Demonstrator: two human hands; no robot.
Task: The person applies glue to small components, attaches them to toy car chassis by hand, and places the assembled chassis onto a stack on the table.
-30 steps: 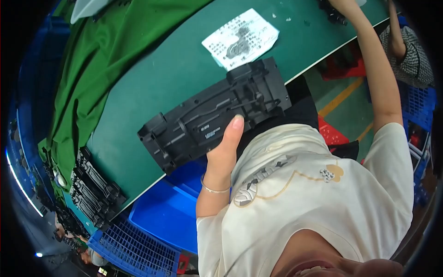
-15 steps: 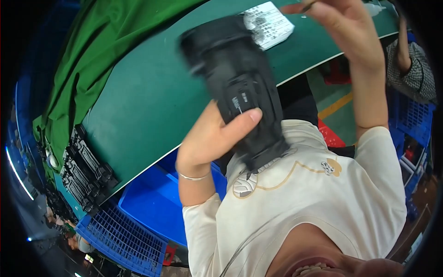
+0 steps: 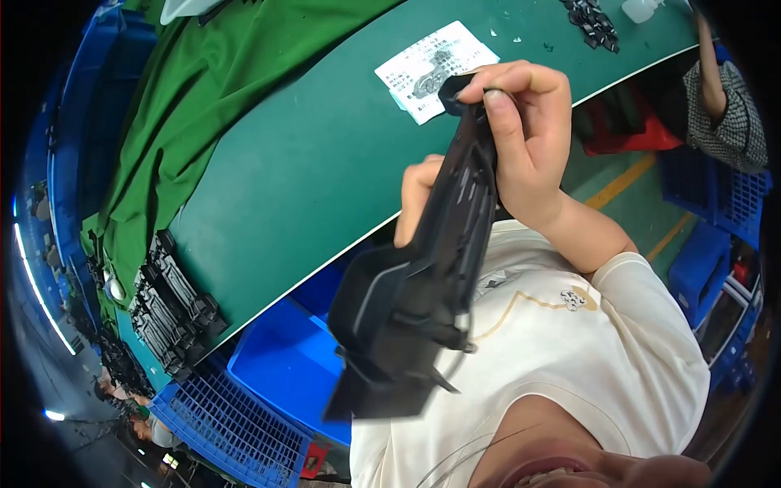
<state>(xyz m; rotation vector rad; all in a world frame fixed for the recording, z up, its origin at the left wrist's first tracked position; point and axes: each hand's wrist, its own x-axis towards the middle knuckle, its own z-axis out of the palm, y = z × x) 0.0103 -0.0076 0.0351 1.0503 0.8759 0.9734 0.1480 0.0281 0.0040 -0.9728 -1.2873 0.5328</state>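
A long black moulded plastic part (image 3: 443, 260) is tilted in front of my chest, its wide end low and toward me. My left hand (image 3: 418, 195) is closed on its far side, with only some fingers showing; the thumb is hidden behind the part. At the upper, narrow end, my right hand (image 3: 533, 142) pinches a small dark piece (image 3: 491, 91) against the part, mostly covered by thumb and fingers. Beyond that end a printed sheet with a picture (image 3: 411, 69) lies on the green tabletop (image 3: 301, 171).
Several black plastic parts (image 3: 175, 305) lie together at the table's left end. Green cloth (image 3: 252, 89) is bunched along the far edge. Small black pieces (image 3: 592, 24) and a white bottle (image 3: 643, 8) lie farther right. Below are a blue crate (image 3: 232, 431) and blue bin (image 3: 281, 350). Another person's sleeve (image 3: 724, 106) shows right.
The black part has turned on edge, its wide end swinging down toward me. My right hand has come down from the upper right to its narrow end. The view has shifted slightly.
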